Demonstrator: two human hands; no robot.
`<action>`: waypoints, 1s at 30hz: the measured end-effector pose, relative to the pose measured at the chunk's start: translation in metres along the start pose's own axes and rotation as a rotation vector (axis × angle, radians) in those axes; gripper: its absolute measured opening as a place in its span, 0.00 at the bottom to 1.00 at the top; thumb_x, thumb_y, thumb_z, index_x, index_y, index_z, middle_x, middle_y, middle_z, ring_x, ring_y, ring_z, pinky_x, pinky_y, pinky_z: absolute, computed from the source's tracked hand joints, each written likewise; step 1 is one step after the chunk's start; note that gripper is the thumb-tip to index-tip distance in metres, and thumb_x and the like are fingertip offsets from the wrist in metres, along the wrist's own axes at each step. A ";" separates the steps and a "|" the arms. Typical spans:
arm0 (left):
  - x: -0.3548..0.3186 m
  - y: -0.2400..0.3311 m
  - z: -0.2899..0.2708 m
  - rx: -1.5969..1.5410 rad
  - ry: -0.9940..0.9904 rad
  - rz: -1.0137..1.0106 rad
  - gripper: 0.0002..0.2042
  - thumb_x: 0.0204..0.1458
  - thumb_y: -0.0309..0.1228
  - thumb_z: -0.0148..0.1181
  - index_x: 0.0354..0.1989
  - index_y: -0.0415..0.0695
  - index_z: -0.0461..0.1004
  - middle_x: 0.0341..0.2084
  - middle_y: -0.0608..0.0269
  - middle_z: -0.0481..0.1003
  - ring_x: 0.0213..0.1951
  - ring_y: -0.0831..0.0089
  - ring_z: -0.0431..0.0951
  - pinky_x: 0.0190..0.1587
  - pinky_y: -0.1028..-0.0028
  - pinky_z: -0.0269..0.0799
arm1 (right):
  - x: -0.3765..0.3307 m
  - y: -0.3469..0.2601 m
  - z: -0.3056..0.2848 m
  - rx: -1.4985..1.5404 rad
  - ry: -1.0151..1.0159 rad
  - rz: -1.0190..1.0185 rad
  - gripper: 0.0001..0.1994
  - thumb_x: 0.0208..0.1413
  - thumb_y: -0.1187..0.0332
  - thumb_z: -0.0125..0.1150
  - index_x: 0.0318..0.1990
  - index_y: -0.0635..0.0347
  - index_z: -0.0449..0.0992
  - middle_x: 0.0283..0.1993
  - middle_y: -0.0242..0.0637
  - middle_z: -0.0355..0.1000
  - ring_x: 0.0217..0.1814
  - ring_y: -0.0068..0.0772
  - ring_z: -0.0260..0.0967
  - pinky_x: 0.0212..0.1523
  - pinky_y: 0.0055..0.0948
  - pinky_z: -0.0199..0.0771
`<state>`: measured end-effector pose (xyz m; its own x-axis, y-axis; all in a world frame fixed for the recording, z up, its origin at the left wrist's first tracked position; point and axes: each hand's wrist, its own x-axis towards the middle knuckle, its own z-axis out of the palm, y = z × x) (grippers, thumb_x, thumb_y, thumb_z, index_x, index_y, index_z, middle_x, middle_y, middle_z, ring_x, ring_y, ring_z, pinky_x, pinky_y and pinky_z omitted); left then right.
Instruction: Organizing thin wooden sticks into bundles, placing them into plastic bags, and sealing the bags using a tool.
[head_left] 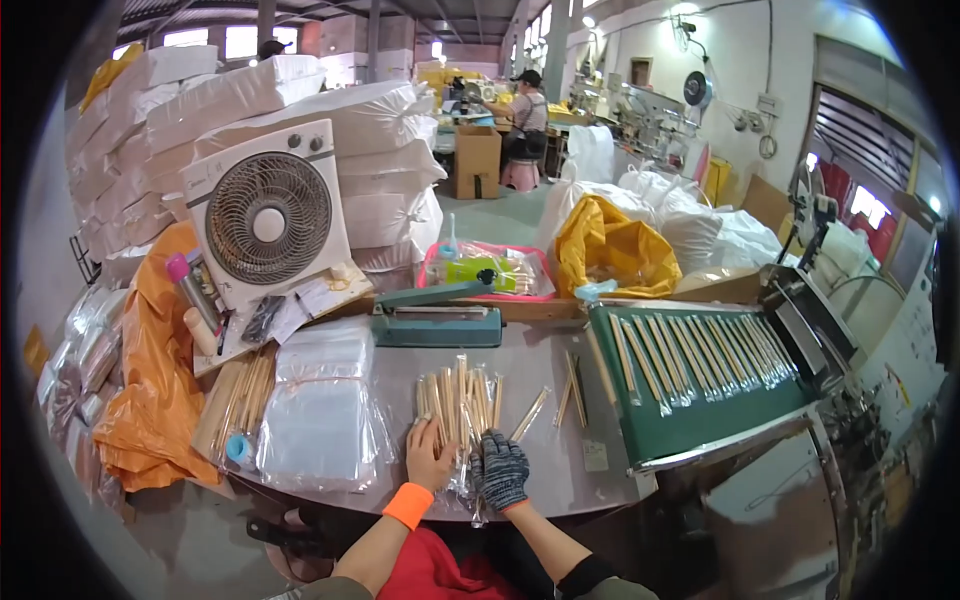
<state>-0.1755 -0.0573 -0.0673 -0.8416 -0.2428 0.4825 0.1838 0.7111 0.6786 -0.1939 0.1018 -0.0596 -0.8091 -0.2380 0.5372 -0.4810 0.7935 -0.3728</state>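
A loose bundle of wooden chopsticks in clear sleeves (460, 395) stands out between my hands at the table's near edge. My left hand (430, 456), bare with an orange wristband, curls its fingers against the bundle's left side. Opposite it, my right hand (502, 470) in a grey knitted glove presses on the right side. Clear wrapper ends show between the hands; the fingertips are partly hidden. A single wrapped pair (531, 414) lies just right of the bundle. Farther right are some more chopsticks (572, 390), lying crosswise.
A green conveyor belt (690, 425) at right carries a row of wrapped chopsticks. A teal bag sealer (440, 328) sits at the table's back. Stacked clear bags (320, 420) lie left, below a box fan (268, 222). A pink tray (547, 285) and yellow sack (610, 250) stand behind.
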 end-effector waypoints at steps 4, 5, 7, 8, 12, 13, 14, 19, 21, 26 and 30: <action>-0.002 -0.002 0.000 -0.036 0.022 -0.036 0.27 0.47 0.42 0.57 0.54 0.41 0.65 0.53 0.47 0.62 0.56 0.50 0.59 0.59 0.60 0.53 | -0.003 -0.002 -0.017 0.000 0.009 0.150 0.20 0.45 0.59 0.57 0.46 0.58 0.70 0.47 0.44 0.69 0.48 0.48 0.66 0.49 0.42 0.65; -0.002 -0.004 -0.001 -0.039 0.028 -0.025 0.27 0.47 0.42 0.57 0.54 0.41 0.65 0.53 0.47 0.62 0.56 0.50 0.59 0.59 0.60 0.53 | -0.002 -0.004 -0.018 -0.005 0.004 0.150 0.20 0.45 0.59 0.57 0.46 0.58 0.70 0.47 0.44 0.69 0.48 0.48 0.66 0.49 0.42 0.65; -0.003 -0.002 0.000 -0.047 0.019 -0.017 0.27 0.47 0.42 0.57 0.54 0.41 0.65 0.53 0.47 0.62 0.55 0.50 0.59 0.59 0.60 0.53 | -0.002 -0.005 -0.020 -0.273 0.162 0.247 0.20 0.45 0.60 0.58 0.47 0.57 0.71 0.48 0.44 0.69 0.51 0.51 0.64 0.51 0.42 0.64; -0.003 -0.001 0.001 -0.044 0.015 -0.006 0.27 0.46 0.41 0.57 0.54 0.41 0.65 0.53 0.47 0.62 0.55 0.49 0.59 0.59 0.59 0.53 | -0.004 -0.004 -0.020 -0.233 0.079 0.291 0.20 0.45 0.62 0.58 0.46 0.58 0.71 0.49 0.46 0.68 0.53 0.52 0.63 0.54 0.43 0.62; -0.002 -0.003 0.001 -0.036 0.018 -0.002 0.25 0.46 0.40 0.58 0.52 0.40 0.66 0.52 0.47 0.63 0.55 0.48 0.59 0.58 0.58 0.53 | -0.011 0.019 0.002 -0.044 0.074 0.033 0.17 0.45 0.65 0.56 0.45 0.60 0.72 0.47 0.45 0.70 0.53 0.48 0.65 0.54 0.41 0.64; -0.003 -0.005 0.000 -0.039 0.007 -0.003 0.25 0.46 0.40 0.58 0.52 0.40 0.66 0.52 0.47 0.63 0.55 0.48 0.59 0.58 0.58 0.53 | -0.012 0.018 0.002 -0.048 0.071 0.042 0.17 0.45 0.65 0.56 0.45 0.60 0.72 0.47 0.45 0.70 0.53 0.48 0.65 0.54 0.41 0.64; -0.004 -0.007 -0.001 -0.035 0.021 0.001 0.25 0.46 0.40 0.58 0.52 0.40 0.66 0.51 0.47 0.63 0.55 0.48 0.59 0.58 0.58 0.53 | -0.014 0.018 0.001 -0.012 0.031 0.035 0.17 0.45 0.65 0.56 0.45 0.59 0.72 0.48 0.45 0.70 0.53 0.47 0.64 0.55 0.41 0.63; -0.005 -0.003 0.002 -0.039 0.026 0.004 0.23 0.47 0.39 0.57 0.51 0.40 0.67 0.50 0.48 0.64 0.54 0.49 0.59 0.58 0.59 0.54 | -0.015 0.019 -0.007 0.121 -0.033 0.003 0.16 0.45 0.67 0.55 0.44 0.59 0.72 0.49 0.45 0.69 0.53 0.46 0.64 0.55 0.40 0.63; -0.003 -0.002 0.000 -0.038 0.007 -0.002 0.23 0.47 0.38 0.57 0.51 0.40 0.67 0.51 0.47 0.63 0.55 0.49 0.59 0.58 0.59 0.53 | -0.013 0.017 -0.005 0.150 -0.041 -0.006 0.17 0.45 0.68 0.55 0.45 0.59 0.72 0.49 0.45 0.69 0.53 0.46 0.65 0.55 0.40 0.63; -0.003 0.000 -0.002 -0.041 0.071 -0.029 0.23 0.47 0.37 0.56 0.52 0.41 0.67 0.50 0.46 0.63 0.55 0.50 0.59 0.58 0.59 0.52 | -0.009 0.004 -0.002 0.171 -0.076 -0.070 0.18 0.44 0.67 0.55 0.46 0.60 0.70 0.50 0.44 0.68 0.53 0.46 0.64 0.55 0.39 0.63; -0.004 -0.002 -0.006 -0.045 0.083 -0.034 0.22 0.47 0.36 0.56 0.52 0.41 0.67 0.50 0.46 0.63 0.54 0.51 0.60 0.58 0.60 0.53 | -0.010 -0.002 -0.005 0.162 -0.069 -0.056 0.18 0.45 0.66 0.56 0.45 0.60 0.70 0.50 0.44 0.68 0.52 0.46 0.64 0.54 0.39 0.63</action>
<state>-0.1696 -0.0615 -0.0675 -0.8029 -0.3219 0.5017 0.1799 0.6715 0.7188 -0.1838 0.1053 -0.0607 -0.7981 -0.3217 0.5094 -0.5696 0.6784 -0.4640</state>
